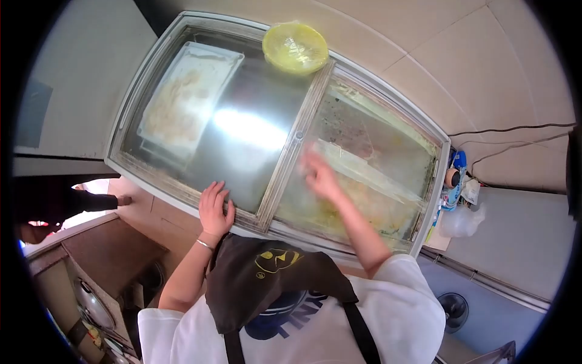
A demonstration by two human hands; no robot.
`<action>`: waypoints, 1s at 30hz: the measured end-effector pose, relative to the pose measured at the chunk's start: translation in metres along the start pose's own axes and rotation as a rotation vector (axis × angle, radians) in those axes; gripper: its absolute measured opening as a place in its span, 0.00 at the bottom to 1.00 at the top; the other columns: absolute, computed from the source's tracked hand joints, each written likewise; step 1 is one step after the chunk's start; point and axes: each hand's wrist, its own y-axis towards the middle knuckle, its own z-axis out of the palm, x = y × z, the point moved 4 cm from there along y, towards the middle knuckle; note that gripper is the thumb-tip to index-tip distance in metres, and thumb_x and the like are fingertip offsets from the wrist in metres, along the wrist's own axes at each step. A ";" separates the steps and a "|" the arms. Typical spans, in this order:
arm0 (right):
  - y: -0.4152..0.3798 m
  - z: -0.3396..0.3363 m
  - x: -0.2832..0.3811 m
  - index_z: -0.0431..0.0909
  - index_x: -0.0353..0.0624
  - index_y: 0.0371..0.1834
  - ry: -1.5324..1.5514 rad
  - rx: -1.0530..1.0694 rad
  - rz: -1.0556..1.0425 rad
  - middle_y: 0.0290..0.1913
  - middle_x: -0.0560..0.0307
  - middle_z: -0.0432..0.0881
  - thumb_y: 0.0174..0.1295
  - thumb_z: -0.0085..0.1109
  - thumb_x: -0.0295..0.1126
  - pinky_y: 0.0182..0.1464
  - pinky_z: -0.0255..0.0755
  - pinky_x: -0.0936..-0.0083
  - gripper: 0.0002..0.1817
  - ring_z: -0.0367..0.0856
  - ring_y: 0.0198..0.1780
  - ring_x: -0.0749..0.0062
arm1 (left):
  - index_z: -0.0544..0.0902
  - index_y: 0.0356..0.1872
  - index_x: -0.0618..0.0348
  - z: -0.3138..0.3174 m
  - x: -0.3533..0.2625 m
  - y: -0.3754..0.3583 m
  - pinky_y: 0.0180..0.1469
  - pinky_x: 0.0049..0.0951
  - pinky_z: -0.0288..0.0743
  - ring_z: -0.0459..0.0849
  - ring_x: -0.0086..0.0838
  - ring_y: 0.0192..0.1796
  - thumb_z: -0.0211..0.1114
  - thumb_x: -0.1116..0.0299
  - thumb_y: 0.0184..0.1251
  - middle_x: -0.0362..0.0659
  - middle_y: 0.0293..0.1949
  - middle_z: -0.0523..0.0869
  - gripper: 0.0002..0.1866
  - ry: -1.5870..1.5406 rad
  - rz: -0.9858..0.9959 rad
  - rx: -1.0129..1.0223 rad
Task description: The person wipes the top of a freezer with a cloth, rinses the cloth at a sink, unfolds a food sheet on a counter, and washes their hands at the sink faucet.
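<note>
At the freezer (pixel 182 188), both hands on its lid.
We are pressing the left hand (pixel 215 209) flat, fingers together, on the frame; the right hand (pixel 319 176) is blurring over glass (pixel 364 127), fingers unclear.

place: kitchen | signs: chest freezer (pixel 242 121), tiled wall (pixel 461 54), pot lids (pixel 94 306)

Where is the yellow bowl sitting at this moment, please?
In the head view, the yellow bowl rests on the far edge of the chest freezer, above the divider between its glass lids, well beyond both hands.
</note>
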 end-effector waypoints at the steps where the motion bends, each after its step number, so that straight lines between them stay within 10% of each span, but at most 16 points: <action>1: -0.021 0.011 0.020 0.71 0.44 0.49 -0.006 0.063 -0.028 0.53 0.46 0.70 0.41 0.47 0.22 0.59 0.58 0.65 0.25 0.65 0.58 0.55 | 0.74 0.38 0.59 0.000 0.001 -0.002 0.57 0.42 0.59 0.68 0.43 0.55 0.58 0.71 0.46 0.45 0.49 0.73 0.14 -0.002 0.001 -0.009; 14: -0.146 0.028 0.058 0.75 0.40 0.42 0.499 0.533 0.550 0.41 0.53 0.78 0.56 0.43 0.33 0.46 0.68 0.76 0.15 0.76 0.41 0.69 | 0.73 0.37 0.58 -0.002 0.006 -0.017 0.55 0.40 0.60 0.69 0.43 0.53 0.58 0.72 0.48 0.45 0.47 0.74 0.12 -0.056 0.080 -0.061; 20: -0.304 -0.072 0.056 0.75 0.35 0.39 0.826 0.042 0.936 0.38 0.55 0.78 0.55 0.42 0.28 0.46 0.69 0.79 0.13 0.76 0.40 0.73 | 0.74 0.37 0.59 -0.029 0.034 -0.038 0.57 0.37 0.58 0.70 0.42 0.53 0.57 0.75 0.50 0.47 0.46 0.75 0.11 -0.283 0.078 -0.054; 25: -0.426 -0.092 -0.011 0.72 0.39 0.44 0.435 -0.998 0.945 0.35 0.58 0.78 0.54 0.41 0.28 0.37 0.70 0.80 0.15 0.75 0.34 0.75 | 0.75 0.36 0.62 -0.059 0.099 -0.105 0.55 0.32 0.61 0.72 0.37 0.51 0.55 0.77 0.55 0.48 0.45 0.76 0.07 -0.544 -0.175 -0.159; 30: -0.302 -0.013 0.007 0.70 0.39 0.49 0.549 -0.838 0.791 0.38 0.57 0.76 0.53 0.41 0.26 0.36 0.69 0.80 0.19 0.73 0.32 0.76 | 0.75 0.35 0.63 -0.074 0.127 -0.135 0.54 0.32 0.62 0.72 0.36 0.50 0.53 0.78 0.56 0.49 0.45 0.76 0.06 -0.540 -0.213 -0.100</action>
